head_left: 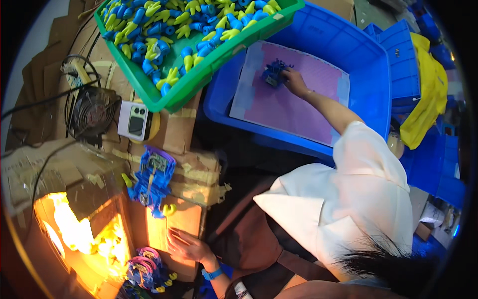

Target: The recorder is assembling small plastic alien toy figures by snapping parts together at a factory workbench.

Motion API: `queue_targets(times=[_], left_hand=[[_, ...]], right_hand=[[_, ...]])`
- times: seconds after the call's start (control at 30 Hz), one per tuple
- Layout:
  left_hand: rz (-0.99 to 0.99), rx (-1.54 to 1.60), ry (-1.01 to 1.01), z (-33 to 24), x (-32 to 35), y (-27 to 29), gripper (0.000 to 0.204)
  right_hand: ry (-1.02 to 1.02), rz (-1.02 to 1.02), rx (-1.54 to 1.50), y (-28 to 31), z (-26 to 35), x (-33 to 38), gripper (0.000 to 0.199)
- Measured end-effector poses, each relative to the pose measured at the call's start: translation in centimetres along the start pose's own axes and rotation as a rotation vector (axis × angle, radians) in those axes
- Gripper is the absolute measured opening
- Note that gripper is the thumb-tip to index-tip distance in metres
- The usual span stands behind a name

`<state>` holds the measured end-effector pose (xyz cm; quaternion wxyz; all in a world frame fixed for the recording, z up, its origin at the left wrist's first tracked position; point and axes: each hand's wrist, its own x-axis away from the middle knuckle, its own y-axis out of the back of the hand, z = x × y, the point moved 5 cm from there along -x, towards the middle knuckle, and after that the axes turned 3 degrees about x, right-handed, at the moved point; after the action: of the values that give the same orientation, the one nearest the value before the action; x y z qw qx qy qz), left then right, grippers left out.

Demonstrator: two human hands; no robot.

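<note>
In the head view, the green tray [234, 52] is the landmark. To its right, inside the blue tub [366, 74], the right hand [296, 82] has its fingers pinched on a dark-blue unit [274, 73], above or on a pink sheet [298, 119]; contact I cannot tell. For good handling, I would hold the solid body, keep it level, and loosen the fingers only when it sits stable. Well below the tray, the left hand [189, 248] is released, fingers extended over lit cardboard [188, 215].

Counting: one unit in the right hand; one opened blue casing [159, 174] below the tray; one phone [137, 122] just beneath it. Blue-and-yellow parts [184, 20] in the tray are too many to count. The blue-and-pink pieces [144, 269], far below it, overlap, so their number is uncertain.
</note>
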<state>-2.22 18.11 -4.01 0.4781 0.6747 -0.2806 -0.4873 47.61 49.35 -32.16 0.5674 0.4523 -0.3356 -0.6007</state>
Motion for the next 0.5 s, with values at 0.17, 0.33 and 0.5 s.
queue_targets(times=[0.17,0.33,0.5], left_hand=[[-0.093,0.125,0.080,2.7,1.9,-0.3,0.030],[-0.099,0.515,0.114,2.2,1.8,0.3,0.045],[-0.146,0.471,-0.243,0.8,3.6,5.9,0.082]], right_hand=[[0.474,-0.047,-0.349,17.9,14.1,5.2,0.033],[1.084,0.141,-0.399,29.5,29.3,8.4,0.020],[2.002,0.309,-0.491,25.6,46.5,11.5,0.017]])
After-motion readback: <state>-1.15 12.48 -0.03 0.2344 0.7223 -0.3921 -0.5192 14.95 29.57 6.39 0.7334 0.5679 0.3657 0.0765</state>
